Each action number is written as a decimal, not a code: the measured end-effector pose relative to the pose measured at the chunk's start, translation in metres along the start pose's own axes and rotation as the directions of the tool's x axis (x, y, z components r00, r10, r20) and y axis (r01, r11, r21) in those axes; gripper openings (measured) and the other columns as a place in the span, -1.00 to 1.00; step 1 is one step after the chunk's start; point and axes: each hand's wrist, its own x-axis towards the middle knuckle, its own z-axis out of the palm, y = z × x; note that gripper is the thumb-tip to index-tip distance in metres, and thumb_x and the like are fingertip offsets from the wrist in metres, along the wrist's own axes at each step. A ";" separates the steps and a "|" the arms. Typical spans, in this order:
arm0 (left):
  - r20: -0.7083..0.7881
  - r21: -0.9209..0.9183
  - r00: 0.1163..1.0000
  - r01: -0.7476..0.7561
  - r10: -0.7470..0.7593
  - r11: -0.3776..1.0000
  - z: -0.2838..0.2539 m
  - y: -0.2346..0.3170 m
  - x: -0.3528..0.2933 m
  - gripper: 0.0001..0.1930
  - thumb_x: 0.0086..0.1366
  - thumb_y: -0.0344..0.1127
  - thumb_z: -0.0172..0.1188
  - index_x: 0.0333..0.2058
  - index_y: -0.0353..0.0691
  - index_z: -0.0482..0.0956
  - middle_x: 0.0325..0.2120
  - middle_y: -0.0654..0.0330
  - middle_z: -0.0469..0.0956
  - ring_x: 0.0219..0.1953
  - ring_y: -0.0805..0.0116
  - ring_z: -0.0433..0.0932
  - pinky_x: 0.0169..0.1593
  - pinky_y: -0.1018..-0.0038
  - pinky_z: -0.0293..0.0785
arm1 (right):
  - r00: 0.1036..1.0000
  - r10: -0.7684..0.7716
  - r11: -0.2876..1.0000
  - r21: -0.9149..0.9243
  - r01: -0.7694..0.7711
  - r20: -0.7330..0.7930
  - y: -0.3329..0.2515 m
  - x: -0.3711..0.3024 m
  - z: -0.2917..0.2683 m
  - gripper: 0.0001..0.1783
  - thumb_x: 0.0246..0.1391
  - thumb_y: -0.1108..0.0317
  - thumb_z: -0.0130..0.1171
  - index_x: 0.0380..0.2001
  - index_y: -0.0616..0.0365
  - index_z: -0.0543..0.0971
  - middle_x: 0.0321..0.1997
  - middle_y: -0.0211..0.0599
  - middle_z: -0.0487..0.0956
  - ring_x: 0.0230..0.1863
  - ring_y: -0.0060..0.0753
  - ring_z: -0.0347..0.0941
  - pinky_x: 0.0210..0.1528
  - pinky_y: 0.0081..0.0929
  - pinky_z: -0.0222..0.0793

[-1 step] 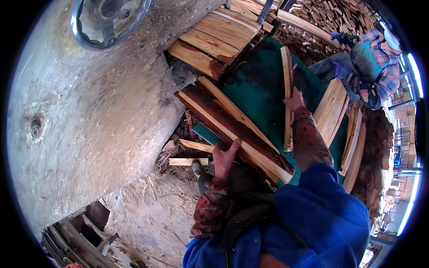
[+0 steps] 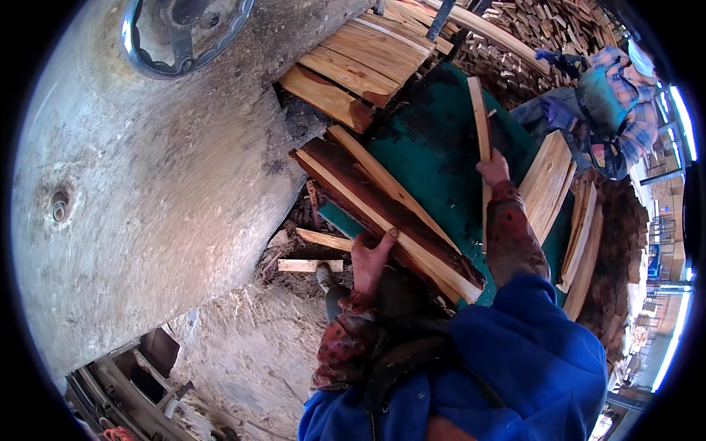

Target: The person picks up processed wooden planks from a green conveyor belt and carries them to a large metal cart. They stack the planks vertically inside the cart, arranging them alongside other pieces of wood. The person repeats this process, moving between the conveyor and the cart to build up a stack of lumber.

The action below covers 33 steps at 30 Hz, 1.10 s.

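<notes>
My left hand [image 2: 371, 257] is closed on the near edge of a bark-edged board [image 2: 349, 187], its thumb on top. The board lies slanted on a green tabletop [image 2: 412, 125]. A narrower board [image 2: 382, 174] lies just beyond it, roughly alongside. My right hand [image 2: 494, 169] grips a thin wood strip [image 2: 479, 110] around its middle, its length pointing away from me over the tabletop. The strip's lower part is partly hidden by my hand and forearm.
A big dusty metal machine body [image 2: 162, 176] with a handwheel [image 2: 180, 51] fills the left. Planks [image 2: 360, 59] lie side by side at the far edge. Thick boards [image 2: 544, 176] rest at right. Beyond, a gloved co-worker [image 2: 610, 103] is beside a long board [image 2: 507, 37].
My right hand has shifted slightly right and the strip has turned, showing a narrower face. The co-worker's long board has moved slightly up and left. My left hand stays on the bark-edged board.
</notes>
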 end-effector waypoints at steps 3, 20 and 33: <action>0.014 0.006 1.000 0.007 -0.008 1.000 0.000 0.003 -0.001 -0.31 0.04 0.05 0.47 -0.14 -0.54 0.50 -0.30 -0.05 0.62 -0.25 0.28 0.58 -0.13 0.42 0.52 | 1.000 -0.019 0.937 0.349 0.015 0.008 -0.003 -0.022 -0.019 -0.32 -0.12 0.39 0.21 0.16 0.36 0.39 0.01 -0.06 0.56 0.00 -0.25 0.52 0.07 -0.39 0.40; 0.026 -0.004 0.994 0.104 -0.103 0.995 0.000 0.007 -0.002 -0.37 0.07 -0.03 0.47 -0.14 -0.52 0.50 -0.31 0.02 0.62 -0.28 0.38 0.57 -0.17 0.47 0.52 | 0.605 -0.693 0.713 0.243 0.658 0.393 -0.149 -0.162 0.007 -0.41 0.12 0.27 0.25 0.17 0.33 0.39 0.13 0.08 0.47 0.13 0.00 0.45 0.11 -0.35 0.41; -0.006 -0.072 1.000 -0.030 0.030 0.997 0.004 -0.004 -0.006 -0.35 0.03 -0.04 0.51 -0.11 -0.47 0.47 -0.28 0.06 0.62 -0.24 0.37 0.56 -0.12 0.47 0.50 | 0.813 -0.579 0.810 -0.077 0.582 0.060 -0.225 -0.013 0.127 -0.37 -0.06 0.06 0.33 -0.02 0.31 0.49 -0.10 0.10 0.56 -0.07 0.15 0.51 -0.01 -0.13 0.44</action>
